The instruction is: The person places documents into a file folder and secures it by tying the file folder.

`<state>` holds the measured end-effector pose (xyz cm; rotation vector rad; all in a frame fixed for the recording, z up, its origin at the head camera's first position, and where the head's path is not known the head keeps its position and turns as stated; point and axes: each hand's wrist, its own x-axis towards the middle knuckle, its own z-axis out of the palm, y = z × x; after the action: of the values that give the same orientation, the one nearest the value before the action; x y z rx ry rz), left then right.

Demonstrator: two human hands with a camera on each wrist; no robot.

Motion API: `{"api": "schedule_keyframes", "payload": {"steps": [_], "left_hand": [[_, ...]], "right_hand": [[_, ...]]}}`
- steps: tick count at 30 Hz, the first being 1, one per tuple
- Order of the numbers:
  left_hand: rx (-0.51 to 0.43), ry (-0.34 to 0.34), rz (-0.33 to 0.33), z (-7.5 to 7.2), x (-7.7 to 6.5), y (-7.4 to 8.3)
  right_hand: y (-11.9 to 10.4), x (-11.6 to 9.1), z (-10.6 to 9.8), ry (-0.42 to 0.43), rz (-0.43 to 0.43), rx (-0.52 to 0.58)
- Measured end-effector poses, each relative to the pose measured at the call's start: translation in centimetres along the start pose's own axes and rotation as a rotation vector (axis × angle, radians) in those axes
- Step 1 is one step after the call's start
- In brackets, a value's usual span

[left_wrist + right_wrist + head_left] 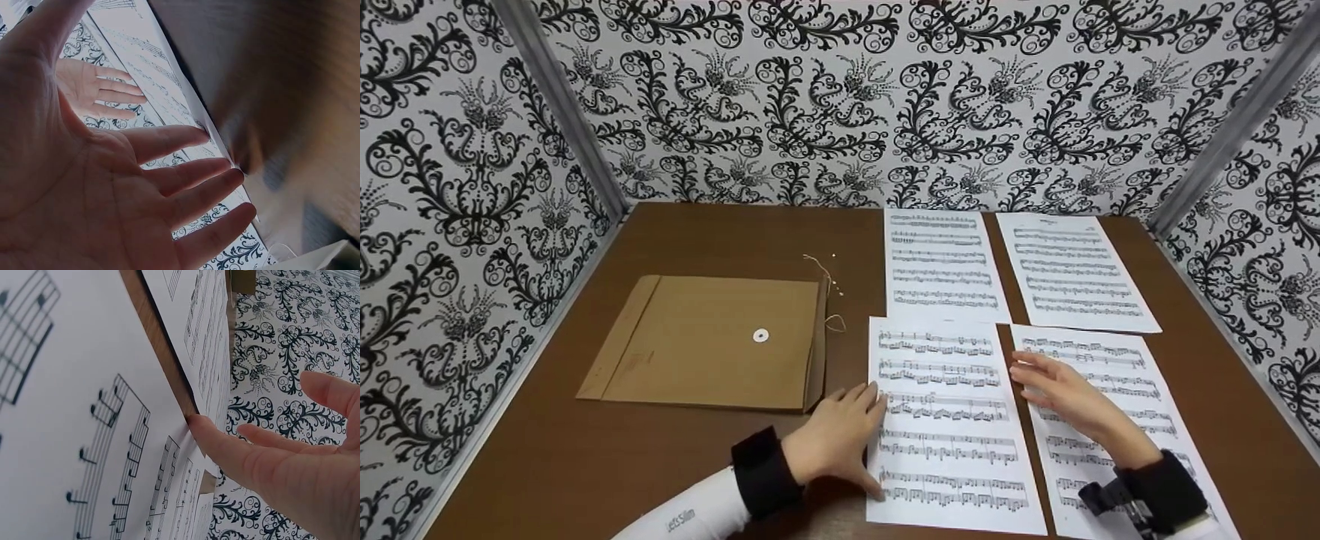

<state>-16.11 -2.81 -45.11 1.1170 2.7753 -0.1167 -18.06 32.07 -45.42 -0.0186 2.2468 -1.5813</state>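
My left hand (pixel 836 435) lies at the left edge of the front-left sheet of music (pixel 949 469), thumb and fingers spread, fingertips touching that edge. In the left wrist view its fingers (pixel 169 140) are extended beside the paper. On the other side, my right hand (pixel 1069 397) is over the front-right sheet of music (pixel 1117 427), near the narrow gap between the two sheets. The right wrist view shows one fingertip (pixel 199 424) at a sheet's edge by this gap, the fingers fairly straight. Neither hand grips anything.
Behind these lie a back-left sheet (pixel 941 262) and a back-right sheet (pixel 1072 262) of music. A brown envelope (pixel 712 345) with a white button (pixel 760 336) and loose string (pixel 835 324) lies left on the brown table (pixel 720 232). Patterned walls (pixel 840 97) enclose the table's back and sides.
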Motion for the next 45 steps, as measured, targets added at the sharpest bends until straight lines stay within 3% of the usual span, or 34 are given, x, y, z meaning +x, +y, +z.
{"api": "schedule_keyframes", "payload": {"steps": [13,22,33,45], "left_hand": [[-0.012,-0.052,-0.023,0.3,0.5,0.0],[-0.032,-0.038,-0.022,0.3,0.6,0.0],[-0.045,-0.033,-0.029,0.4,0.4,0.0],[-0.042,-0.038,-0.032,-0.1,0.1,0.2]], "right_hand": [[0.0,0.0,0.0,-0.028,0.003,0.083],[0.3,0.4,-0.3,-0.014,0.012,0.119],[0.4,0.9,-0.4,-0.034,-0.011,0.082],[0.7,0.9,0.1,-0.200,-0.060,0.067]]}}
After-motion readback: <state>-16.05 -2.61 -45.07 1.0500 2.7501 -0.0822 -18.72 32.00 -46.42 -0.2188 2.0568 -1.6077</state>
